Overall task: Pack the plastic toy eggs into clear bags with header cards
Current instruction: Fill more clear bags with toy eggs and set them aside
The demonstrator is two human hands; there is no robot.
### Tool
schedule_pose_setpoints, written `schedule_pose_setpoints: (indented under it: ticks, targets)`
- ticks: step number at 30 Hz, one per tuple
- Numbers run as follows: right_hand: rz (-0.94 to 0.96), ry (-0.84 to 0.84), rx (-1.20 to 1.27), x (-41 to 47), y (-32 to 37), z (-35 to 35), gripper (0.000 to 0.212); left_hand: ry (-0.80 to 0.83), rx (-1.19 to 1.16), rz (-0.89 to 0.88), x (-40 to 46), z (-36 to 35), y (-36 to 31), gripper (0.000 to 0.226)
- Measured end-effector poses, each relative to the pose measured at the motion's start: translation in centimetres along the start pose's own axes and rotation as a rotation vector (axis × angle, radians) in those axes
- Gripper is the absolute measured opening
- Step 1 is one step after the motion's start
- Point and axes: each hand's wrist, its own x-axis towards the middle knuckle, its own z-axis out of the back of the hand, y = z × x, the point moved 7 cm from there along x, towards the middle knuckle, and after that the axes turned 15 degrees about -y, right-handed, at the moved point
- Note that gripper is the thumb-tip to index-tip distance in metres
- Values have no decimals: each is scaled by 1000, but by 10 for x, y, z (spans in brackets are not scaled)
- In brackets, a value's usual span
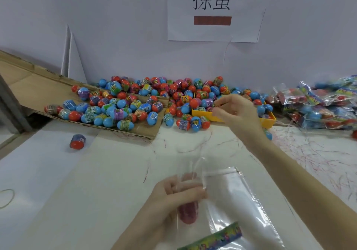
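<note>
L hand (179,193) gripping bag (228,197), prob. open

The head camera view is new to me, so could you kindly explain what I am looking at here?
A camera worn on a person's head looks down at a white table; there is no machine. The left hand grips a clear plastic bag with a colourful header card, apparently with a red egg inside. The right hand reaches toward the heap of red-and-blue plastic toy eggs, fingers curled; I cannot tell whether it holds one. Some eggs lie on flattened brown cardboard; a yellow tray and packed bags lie at right.
</note>
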Motion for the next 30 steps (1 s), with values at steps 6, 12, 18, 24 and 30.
schedule_pose_setpoints:
  ticks: [6,12,18,24,30]
  targets:
    - [224,194,-781,19,-63,-66,53,-31,-42,-33,4,0,4,27]
    - [426,71,-863,17,-68,-79,40,-25,-21,-33,4,0,8,44]
    - [61,-60,-99,12,-44,-36,31,-25,-38,-38,1,-1,3,51]
    - [119,388,298,-42,34,5,31,-74,-21,-55,-2,-5,4,65]
    - [474,708,-346,-75,53,4,45,-31,11,-74,-7,-10,-1,64]
